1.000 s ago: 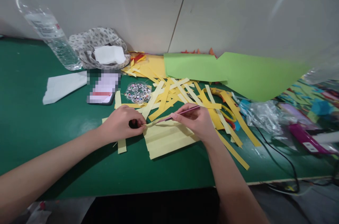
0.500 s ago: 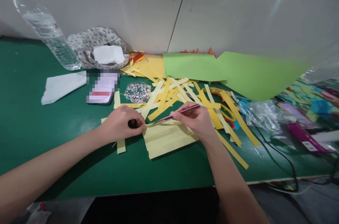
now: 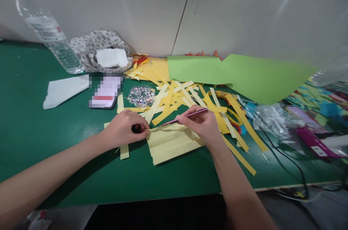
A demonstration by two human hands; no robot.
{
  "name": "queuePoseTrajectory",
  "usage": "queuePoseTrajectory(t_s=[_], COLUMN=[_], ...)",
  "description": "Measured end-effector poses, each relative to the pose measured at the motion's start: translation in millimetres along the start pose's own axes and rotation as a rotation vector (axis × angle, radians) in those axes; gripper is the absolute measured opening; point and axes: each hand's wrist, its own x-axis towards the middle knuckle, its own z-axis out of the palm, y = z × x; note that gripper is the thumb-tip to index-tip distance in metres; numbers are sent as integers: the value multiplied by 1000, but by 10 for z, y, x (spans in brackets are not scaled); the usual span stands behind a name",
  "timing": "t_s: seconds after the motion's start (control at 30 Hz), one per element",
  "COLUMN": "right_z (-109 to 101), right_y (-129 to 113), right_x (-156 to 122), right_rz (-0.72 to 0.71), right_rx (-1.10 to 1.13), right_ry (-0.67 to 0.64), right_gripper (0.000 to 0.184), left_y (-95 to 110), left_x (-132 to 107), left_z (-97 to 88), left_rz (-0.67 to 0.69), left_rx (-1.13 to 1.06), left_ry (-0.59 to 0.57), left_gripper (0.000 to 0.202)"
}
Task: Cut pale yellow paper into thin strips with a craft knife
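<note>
A pale yellow sheet of paper [image 3: 174, 145] with creases across it lies on the green table in front of me. At its upper left corner, my left hand [image 3: 127, 125] is closed in a pinch on the paper's edge. My right hand [image 3: 201, 124] grips a slim purple, pen-like tool [image 3: 187, 116], held low and slanting. Its thin tip points left along the sheet's top edge, close to my left fingertips. I cannot make out exactly what kind of tip it has. Part of the sheet's right side is hidden under my right hand.
Yellow paper strips [image 3: 170, 103] lie heaped behind my hands, partly over yellow-handled scissors [image 3: 233, 116]. A round clear case of small gems [image 3: 141, 96], a phone [image 3: 104, 92] and a water bottle [image 3: 51, 36] are to the left. Green paper [image 3: 252, 76] leans behind; a magenta tool [image 3: 315, 143] is at right.
The purple tool has slid very slightly to the right in my right hand's grip. My left hand keeps its pinch on the paper. The whole view has shifted a little.
</note>
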Motion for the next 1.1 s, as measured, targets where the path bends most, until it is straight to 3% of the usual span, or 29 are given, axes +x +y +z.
queuePoseTrajectory(t_s=[0.13,0.6,0.77,1.1], right_z=[37,39,125,168], right_y=[14,57,53,55], right_x=[-4,-6,-39,-31], right_rz=[23,29,59,69], right_rx=[7,16,62,76], right_ry=[-76,-80,-149,-129], right_gripper=[20,21,22,21], left_y=[-4,-74,-73,-58], left_x=[0,-18,-13,-5], left_z=[-1,-121,-117,-105], left_rz=[6,111,113,77], left_rx=[-7,91,81,69], left_ry=[-12,-47,-62,-63], left_gripper=[14,7,6,7])
